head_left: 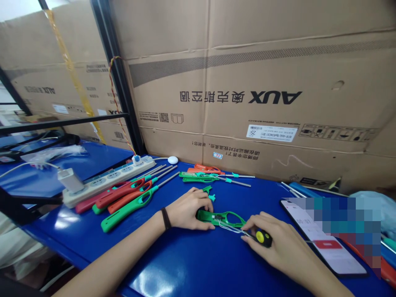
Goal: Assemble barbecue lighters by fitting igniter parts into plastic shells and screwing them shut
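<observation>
My dark wristband and bare forearms

Just behind the grip of my left hand (198, 208), a narrow dark band (166, 218) rings the wrist, black or deep brown, its material too small to tell; the left forearm (130, 249) behind is bare. Behind my right hand (280, 243), the right forearm (312, 266) is bare too.
</observation>
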Demonstrator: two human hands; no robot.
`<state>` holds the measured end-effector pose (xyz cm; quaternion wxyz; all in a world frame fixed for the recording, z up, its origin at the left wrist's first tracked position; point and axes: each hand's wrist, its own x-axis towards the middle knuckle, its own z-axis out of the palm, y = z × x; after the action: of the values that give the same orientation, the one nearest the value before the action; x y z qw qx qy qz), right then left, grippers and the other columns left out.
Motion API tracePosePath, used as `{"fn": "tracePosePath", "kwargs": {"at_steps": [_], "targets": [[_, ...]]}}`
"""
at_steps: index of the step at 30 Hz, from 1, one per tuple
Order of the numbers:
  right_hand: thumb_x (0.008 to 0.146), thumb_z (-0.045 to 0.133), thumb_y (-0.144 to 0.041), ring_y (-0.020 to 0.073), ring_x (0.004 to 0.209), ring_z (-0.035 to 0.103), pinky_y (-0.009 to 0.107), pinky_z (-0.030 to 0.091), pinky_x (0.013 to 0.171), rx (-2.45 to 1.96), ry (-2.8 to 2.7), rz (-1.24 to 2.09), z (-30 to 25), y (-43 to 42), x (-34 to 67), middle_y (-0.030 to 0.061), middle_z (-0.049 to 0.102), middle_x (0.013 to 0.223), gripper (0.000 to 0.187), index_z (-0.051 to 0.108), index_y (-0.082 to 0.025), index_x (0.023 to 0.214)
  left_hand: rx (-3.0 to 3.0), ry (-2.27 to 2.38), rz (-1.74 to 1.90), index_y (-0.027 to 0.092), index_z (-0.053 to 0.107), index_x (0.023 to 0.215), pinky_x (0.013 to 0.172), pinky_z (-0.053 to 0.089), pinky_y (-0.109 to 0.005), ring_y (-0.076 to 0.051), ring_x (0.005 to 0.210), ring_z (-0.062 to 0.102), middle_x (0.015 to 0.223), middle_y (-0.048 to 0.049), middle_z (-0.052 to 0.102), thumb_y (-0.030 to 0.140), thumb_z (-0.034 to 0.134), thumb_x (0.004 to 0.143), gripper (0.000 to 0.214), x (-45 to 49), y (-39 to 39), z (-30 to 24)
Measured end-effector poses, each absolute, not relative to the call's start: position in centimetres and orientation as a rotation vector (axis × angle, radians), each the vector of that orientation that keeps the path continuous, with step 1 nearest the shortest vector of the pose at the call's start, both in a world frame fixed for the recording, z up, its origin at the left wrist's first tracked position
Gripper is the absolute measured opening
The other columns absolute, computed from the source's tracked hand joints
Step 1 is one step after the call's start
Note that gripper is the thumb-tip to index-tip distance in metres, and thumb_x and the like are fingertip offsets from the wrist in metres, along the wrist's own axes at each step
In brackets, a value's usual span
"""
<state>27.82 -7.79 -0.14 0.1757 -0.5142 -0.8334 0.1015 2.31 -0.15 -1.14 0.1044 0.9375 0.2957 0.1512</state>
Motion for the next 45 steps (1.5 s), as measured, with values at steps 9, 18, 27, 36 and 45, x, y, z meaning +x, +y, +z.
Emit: {"fn": "tracePosePath", "kwargs": {"at_steps": [9, 18, 27, 36, 45], "targets": [[0.088, 0.049, -0.027, 0.0171, 0.076, 0.062, 0.030, 0.050, 0.072, -1.415, -2.286, 0.236, 0.1, -7.9, 27.8, -0.0001, 0.063, 0.085, 0.008, 0.058, -0.027, 0.087, 2.757, 0.906, 0.419, 0.019, 0.062, 0.083, 0.082, 0.036, -0.029, -0.017, 0.077, 0.057, 0.082, 0.0013, 0.062, 0.035, 0.074, 0.062, 0.029, 1.8, -0.1, -0.5], [0.087, 0.050, -0.025, 0.0161, 0.068, 0.060, 0.028, 0.050, 0.068, -1.351, -2.293, 0.223, -0.3, -7.7, 27.9, 0.0006, 0.064, 0.081, 0.010, 0.060, -0.026, 0.086, 2.764, 0.912, 0.424, 0.019, 0.062, 0.082, 0.081, 0.036, -0.030, -0.017, 0.077, 0.058, 0.082, 0.0013, 0.062, 0.034, 0.073, 0.062, 0.028, 1.8, -0.1, -0.4], [0.089, 0.049, -0.026, 0.0160, 0.070, 0.060, 0.027, 0.048, 0.067, -1.386, -2.335, 0.271, -0.3, -7.7, 27.7, -0.0003, 0.063, 0.082, 0.010, 0.059, -0.027, 0.089, 2.747, 0.920, 0.434, 0.019, 0.061, 0.083, 0.083, 0.035, -0.029, -0.017, 0.078, 0.058, 0.082, 0.0012, 0.062, 0.032, 0.074, 0.062, 0.028, 1.8, -0.1, -0.5], [0.089, 0.051, -0.029, 0.0198, 0.078, 0.063, 0.031, 0.049, 0.069, -1.424, -2.377, 0.234, -0.7, -7.5, 27.7, -0.0011, 0.066, 0.080, 0.010, 0.061, -0.029, 0.089, 2.750, 0.840, 0.502, 0.023, 0.063, 0.100, 0.090, 0.035, -0.032, -0.021, 0.092, 0.057, 0.097, -0.0023, 0.063, 0.044, 0.074, 0.066, 0.042, 2.0, -0.3, -0.6], [0.085, 0.057, -0.026, 0.0224, 0.085, 0.065, 0.031, 0.052, 0.069, -1.452, -2.382, 0.121, -1.2, -7.1, 28.3, -0.0015, 0.069, 0.083, 0.009, 0.064, -0.031, 0.087, 2.767, 0.697, 0.480, 0.028, 0.068, 0.105, 0.086, 0.038, -0.032, -0.020, 0.089, 0.059, 0.099, -0.0022, 0.068, 0.041, 0.069, 0.077, 0.032, 2.1, 0.0, -0.9]]}}
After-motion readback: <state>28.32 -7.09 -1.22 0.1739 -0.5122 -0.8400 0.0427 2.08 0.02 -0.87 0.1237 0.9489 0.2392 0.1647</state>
